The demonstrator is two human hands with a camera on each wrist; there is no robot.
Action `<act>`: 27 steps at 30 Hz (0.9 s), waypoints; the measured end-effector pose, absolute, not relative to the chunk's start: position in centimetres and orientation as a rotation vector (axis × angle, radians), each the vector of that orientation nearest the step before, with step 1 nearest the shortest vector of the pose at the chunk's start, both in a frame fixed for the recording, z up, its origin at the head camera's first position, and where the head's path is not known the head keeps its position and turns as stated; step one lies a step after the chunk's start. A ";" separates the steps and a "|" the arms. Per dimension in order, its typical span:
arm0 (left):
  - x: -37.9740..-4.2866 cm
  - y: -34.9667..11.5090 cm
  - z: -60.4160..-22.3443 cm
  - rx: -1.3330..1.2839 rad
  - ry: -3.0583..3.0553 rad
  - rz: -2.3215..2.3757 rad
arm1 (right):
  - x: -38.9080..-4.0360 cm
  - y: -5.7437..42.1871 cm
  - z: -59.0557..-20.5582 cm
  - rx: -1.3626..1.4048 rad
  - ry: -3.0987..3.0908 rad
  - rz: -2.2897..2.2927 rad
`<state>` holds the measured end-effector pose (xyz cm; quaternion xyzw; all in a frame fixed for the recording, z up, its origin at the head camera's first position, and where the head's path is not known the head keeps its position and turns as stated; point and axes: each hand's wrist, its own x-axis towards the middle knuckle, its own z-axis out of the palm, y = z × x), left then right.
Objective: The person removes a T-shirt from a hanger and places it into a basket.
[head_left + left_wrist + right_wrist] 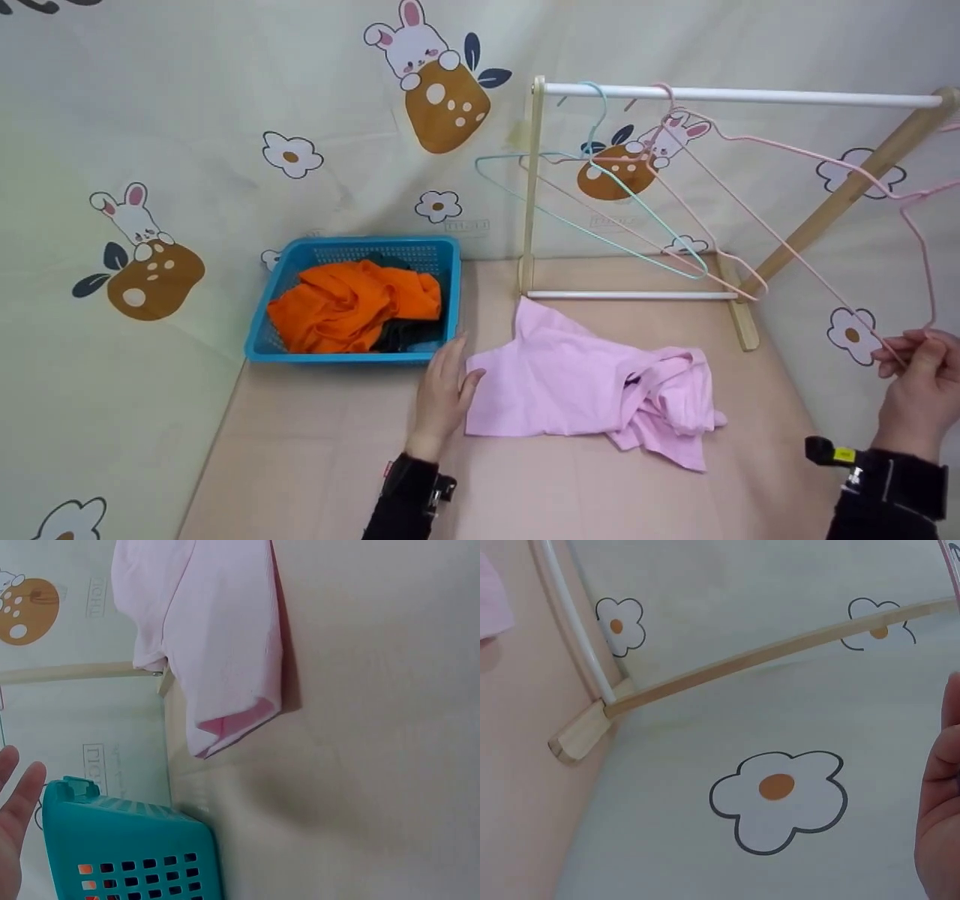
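Observation:
In the head view my right hand (919,379) pinches a pink wire hanger (810,154) at the far right, holding it up in front of the rack. That hand's fingers sit at the right edge of the right wrist view. My left hand (441,397) is held with fingers extended between the basket and a pink garment (555,382), its thumb at the garment's left edge. The garment lies on the table, flat on the left and bunched on the right. In the left wrist view its folded edge (232,690) stands a little raised, and the left fingers (26,791) are straight.
A blue basket (352,358) with an orange cloth (352,300) and dark cloth stands left of the garment. Behind the garment is a wooden rack with a white rail (750,95); a teal hanger (652,217) and a pink hanger (705,225) hang from it. Patterned fabric walls surround the table.

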<state>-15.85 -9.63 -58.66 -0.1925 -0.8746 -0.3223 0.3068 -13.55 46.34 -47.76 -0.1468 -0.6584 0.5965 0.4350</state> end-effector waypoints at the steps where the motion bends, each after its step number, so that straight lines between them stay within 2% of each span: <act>1: -15.9 -9.5 -58.7 -0.513 -2.312 -0.852 | -13.4 46.5 -47.8 -0.389 -1.639 1.490; 10: -15.9 -8.1 -59.3 -0.578 -2.255 -0.812 | -13.3 46.5 -48.0 -0.438 -1.637 1.508; 16: -16.1 -6.5 -59.6 -0.645 -2.270 -0.810 | -15.5 45.5 -47.5 -0.386 -1.785 1.369; 27: -15.9 -3.0 -60.4 -0.748 -2.373 -0.819 | -19.6 42.5 -44.0 -0.345 -1.884 1.230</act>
